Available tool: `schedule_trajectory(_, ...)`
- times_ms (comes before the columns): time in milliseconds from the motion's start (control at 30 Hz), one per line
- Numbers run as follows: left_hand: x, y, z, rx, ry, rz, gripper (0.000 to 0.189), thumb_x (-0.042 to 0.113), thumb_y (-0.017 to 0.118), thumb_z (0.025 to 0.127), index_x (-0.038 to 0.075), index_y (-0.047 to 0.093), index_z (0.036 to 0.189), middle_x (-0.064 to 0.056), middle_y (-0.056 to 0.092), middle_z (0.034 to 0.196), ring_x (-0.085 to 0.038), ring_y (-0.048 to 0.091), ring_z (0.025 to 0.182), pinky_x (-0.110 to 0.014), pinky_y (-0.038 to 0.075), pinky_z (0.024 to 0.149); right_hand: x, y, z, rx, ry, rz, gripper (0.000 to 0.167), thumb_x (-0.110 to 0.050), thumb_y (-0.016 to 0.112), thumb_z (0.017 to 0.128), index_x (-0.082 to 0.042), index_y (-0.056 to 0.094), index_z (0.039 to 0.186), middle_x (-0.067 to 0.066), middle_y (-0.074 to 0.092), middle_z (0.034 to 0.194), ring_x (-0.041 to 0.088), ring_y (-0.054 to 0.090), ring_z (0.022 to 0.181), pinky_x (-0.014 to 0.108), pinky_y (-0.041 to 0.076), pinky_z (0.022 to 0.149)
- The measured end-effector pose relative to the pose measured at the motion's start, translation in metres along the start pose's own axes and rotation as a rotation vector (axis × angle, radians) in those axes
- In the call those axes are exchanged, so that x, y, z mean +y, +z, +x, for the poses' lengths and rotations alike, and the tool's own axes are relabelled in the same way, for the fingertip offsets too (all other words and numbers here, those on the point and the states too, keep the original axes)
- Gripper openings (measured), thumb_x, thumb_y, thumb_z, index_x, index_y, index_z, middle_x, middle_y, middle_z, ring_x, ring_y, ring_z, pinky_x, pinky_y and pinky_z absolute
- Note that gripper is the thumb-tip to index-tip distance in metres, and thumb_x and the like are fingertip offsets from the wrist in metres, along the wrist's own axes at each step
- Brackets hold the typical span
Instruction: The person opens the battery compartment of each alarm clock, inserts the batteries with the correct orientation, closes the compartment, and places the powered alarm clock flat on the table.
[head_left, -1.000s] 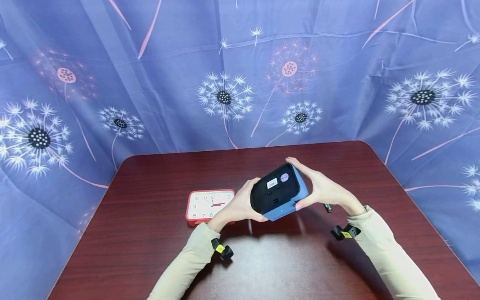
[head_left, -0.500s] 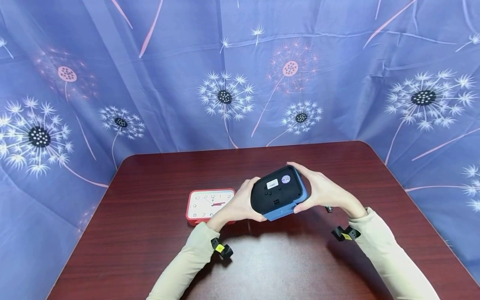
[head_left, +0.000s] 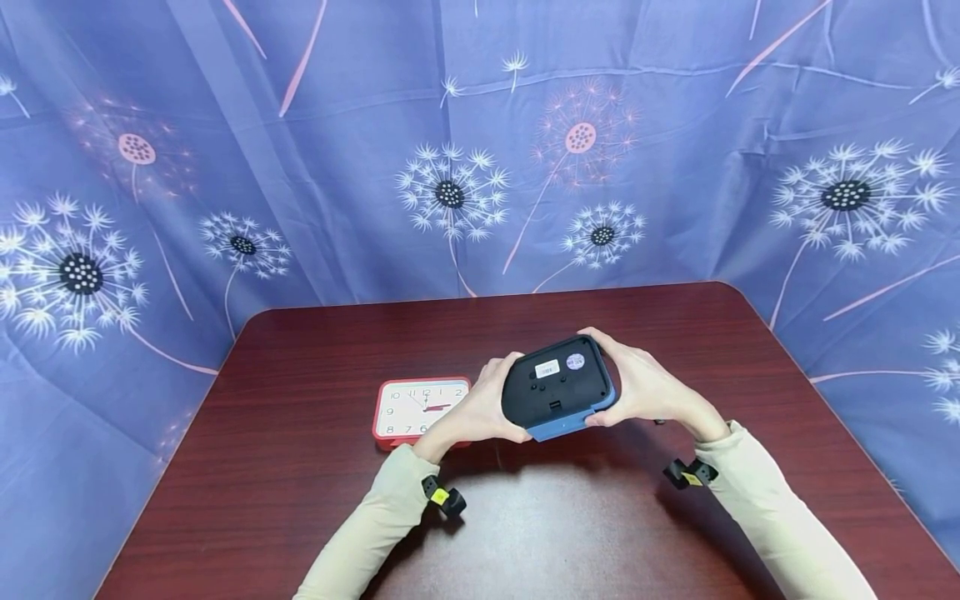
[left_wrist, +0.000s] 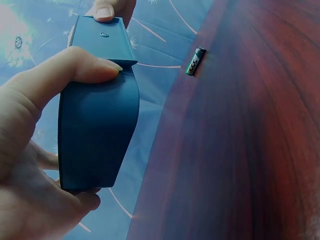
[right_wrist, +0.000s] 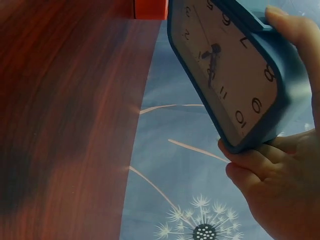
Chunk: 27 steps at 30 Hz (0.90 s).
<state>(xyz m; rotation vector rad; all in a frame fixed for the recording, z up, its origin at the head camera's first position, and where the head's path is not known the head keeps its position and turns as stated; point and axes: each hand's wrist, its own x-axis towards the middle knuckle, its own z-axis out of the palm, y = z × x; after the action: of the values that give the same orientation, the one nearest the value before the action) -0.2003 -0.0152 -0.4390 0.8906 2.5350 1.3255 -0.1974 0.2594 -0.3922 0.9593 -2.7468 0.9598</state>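
A blue alarm clock (head_left: 557, 385) is held up over the table, its black back with a white label and a round purple sticker turned to the head view. My left hand (head_left: 483, 408) grips its left end, thumb along the lower blue edge. The opposite end is gripped by my right hand (head_left: 643, 385), with the thumb below and fingers above. The right wrist view shows the white dial of the blue alarm clock (right_wrist: 232, 75) facing away from me. In the left wrist view, the blue side of the alarm clock (left_wrist: 97, 130) fills the left hand.
A red alarm clock (head_left: 408, 410) lies face up on the dark red table (head_left: 300, 500), partly behind my left wrist. One battery (left_wrist: 195, 61) lies on the tabletop, mostly hidden by my right hand in the head view. A blue dandelion-print cloth (head_left: 337, 167) hangs behind.
My right hand has come down slightly, tilting the blue alarm clock so its black back faces the head view more. The left hand stays nearly still, and the battery is more covered.
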Motion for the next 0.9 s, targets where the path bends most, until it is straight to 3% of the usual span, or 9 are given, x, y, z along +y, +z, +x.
schedule_trajectory(333, 0.002, -0.007, -0.002, -0.052, -0.009, -0.099, 0.114, 0.015, 0.086, 0.063, 0.024, 0.018, 0.153, -0.013, 0.032, 0.140, -0.023, 0.038, 0.122, -0.037, 0.044, 0.093, 0.002, 0.004, -0.004, 0.079, 0.010, 0.016, 0.107, -0.039, 0.092, 0.051, -0.017, 0.040, 0.142, -0.004, 0.064, 0.109, 0.010, 0.059, 0.092, 0.041, 0.049, 0.079)
schedule_trajectory(667, 0.006, -0.013, -0.001, -0.014, -0.050, -0.196, 0.123, 0.019, 0.087, 0.064, 0.021, 0.006, 0.156, -0.012, 0.024, 0.152, -0.024, 0.039, 0.129, -0.047, 0.036, 0.108, 0.009, 0.006, -0.007, 0.143, 0.029, 0.034, 0.108, -0.033, 0.092, 0.050, -0.014, 0.039, 0.143, 0.001, 0.064, 0.112, 0.009, 0.057, 0.093, 0.041, 0.047, 0.080)
schedule_trajectory(767, 0.006, -0.013, 0.000, -0.010, -0.043, -0.288, 0.123, 0.013, 0.086, 0.065, 0.018, 0.003, 0.156, -0.013, 0.027, 0.152, -0.025, 0.042, 0.129, -0.044, 0.038, 0.109, 0.010, 0.006, -0.008, 0.162, 0.034, 0.039, 0.109, -0.032, 0.092, 0.050, -0.015, 0.039, 0.144, 0.001, 0.064, 0.114, 0.008, 0.057, 0.094, 0.039, 0.046, 0.080)
schedule_trajectory(900, 0.006, -0.012, 0.001, -0.020, -0.016, -0.408, 0.122, 0.001, 0.084, 0.066, 0.015, 0.002, 0.155, -0.014, 0.035, 0.148, -0.026, 0.048, 0.127, -0.030, 0.045, 0.102, 0.012, 0.006, -0.010, 0.172, 0.028, 0.054, 0.110, -0.030, 0.092, 0.050, -0.015, 0.038, 0.145, 0.001, 0.064, 0.114, 0.005, 0.057, 0.093, 0.034, 0.046, 0.081)
